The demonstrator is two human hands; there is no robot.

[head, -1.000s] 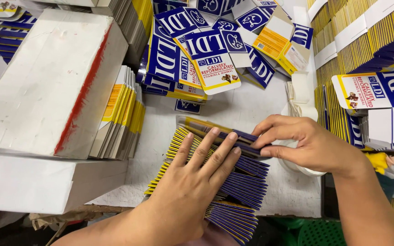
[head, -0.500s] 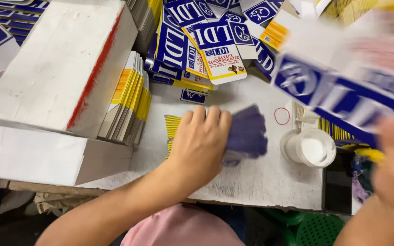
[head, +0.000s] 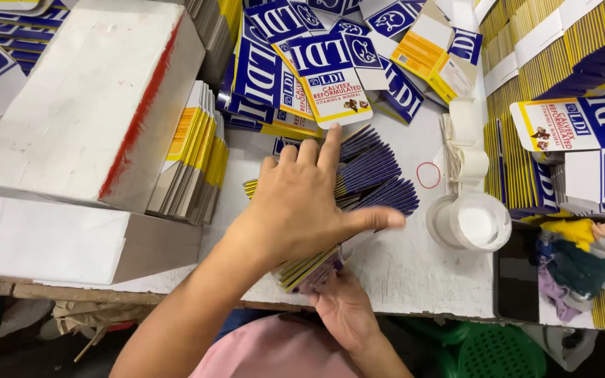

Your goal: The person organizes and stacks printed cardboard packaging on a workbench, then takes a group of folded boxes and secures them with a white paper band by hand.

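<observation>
Left hand (head: 302, 210): palm down, fingers spread flat and pointing away, thumb out to the side, forearm bare and running in from lower left. Right hand (head: 344, 308): low at the near edge, fingers curled upward, grip partly hidden beneath the left.

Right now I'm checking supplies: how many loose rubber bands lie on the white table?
1. A single red rubber band lies flat on the table, between the fanned stack of flat cartons and the white container. Others may be hidden under the cartons.
</observation>
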